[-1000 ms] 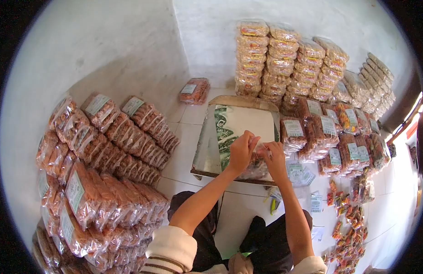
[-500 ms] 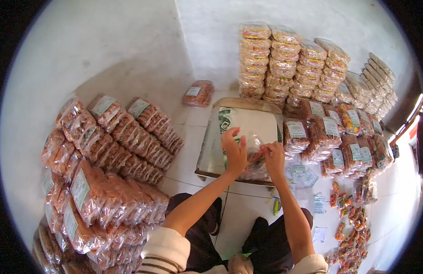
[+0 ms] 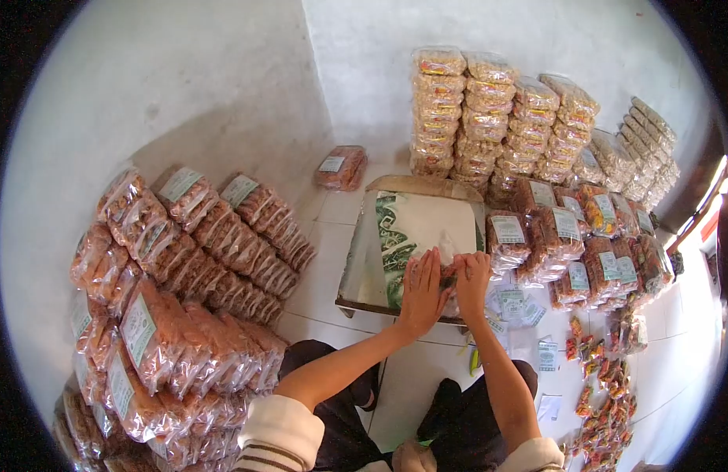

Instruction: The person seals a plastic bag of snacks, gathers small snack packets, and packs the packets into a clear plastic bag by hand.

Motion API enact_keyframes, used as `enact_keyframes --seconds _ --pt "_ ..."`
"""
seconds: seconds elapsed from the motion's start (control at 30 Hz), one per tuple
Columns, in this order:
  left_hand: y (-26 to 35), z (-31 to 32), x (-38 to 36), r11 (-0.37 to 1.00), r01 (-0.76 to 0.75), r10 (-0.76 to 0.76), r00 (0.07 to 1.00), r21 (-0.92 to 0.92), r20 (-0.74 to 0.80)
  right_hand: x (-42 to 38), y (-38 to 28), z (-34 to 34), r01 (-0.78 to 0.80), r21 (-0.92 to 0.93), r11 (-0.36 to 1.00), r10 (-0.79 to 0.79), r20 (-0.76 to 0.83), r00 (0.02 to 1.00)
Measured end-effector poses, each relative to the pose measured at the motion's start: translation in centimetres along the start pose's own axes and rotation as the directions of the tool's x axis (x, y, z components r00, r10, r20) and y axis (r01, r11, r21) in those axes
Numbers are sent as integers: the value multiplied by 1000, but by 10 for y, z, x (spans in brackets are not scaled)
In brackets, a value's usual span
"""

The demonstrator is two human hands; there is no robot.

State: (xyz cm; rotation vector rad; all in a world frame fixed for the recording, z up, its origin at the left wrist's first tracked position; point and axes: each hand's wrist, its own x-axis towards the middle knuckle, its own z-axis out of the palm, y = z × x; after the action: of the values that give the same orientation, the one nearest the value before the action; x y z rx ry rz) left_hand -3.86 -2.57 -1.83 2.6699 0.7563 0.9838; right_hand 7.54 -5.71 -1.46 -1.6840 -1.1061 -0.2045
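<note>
A clear plastic bag (image 3: 448,245) with reddish contents lies near the front right of a low table (image 3: 364,271), mostly covered by my hands. My left hand (image 3: 423,291) rests on the bag's left side, its fingers stretched out and pointing up. At the bag's right side, my right hand (image 3: 471,275) has its fingers bent and closed on the plastic. Under the bag, the tabletop carries a white sheet with a green printed pattern (image 3: 394,240).
Stacked packs of brown food (image 3: 199,252) fill the left side. Tall stacks of yellowish packs (image 3: 438,110) stand against the wall. Labelled packs (image 3: 564,228), loose labels (image 3: 549,354) and small colourful packets (image 3: 608,401) lie at the right. A single pack (image 3: 341,167) sits behind the table.
My left hand has moved down and right onto the bag, beside my right hand. My right hand has shifted slightly downward. The bag is now more hidden by my hands.
</note>
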Motion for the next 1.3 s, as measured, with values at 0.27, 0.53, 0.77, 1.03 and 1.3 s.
enact_keyframes --seconds 0.27,0.53,0.77,1.03,1.3 --pt "-5 11 11 981 80 -102 987 -177 -122 -1 0 1 -20 -14 1000 20 2 1000" --pt "-10 5 24 953 -20 -30 986 -302 -163 3 0 -2 27 45 999 -24 -52 998" --pt "-19 6 26 934 -43 -33 978 -354 -204 7 -6 1 69 35 997 -67 -59 996" --pt "-16 7 30 871 101 -173 979 -482 -109 10 -9 4 66 -12 998 -67 -126 990" --pt "-23 25 29 842 131 -259 949 -523 -179 16 -17 3 31 -48 998 -32 -19 999"
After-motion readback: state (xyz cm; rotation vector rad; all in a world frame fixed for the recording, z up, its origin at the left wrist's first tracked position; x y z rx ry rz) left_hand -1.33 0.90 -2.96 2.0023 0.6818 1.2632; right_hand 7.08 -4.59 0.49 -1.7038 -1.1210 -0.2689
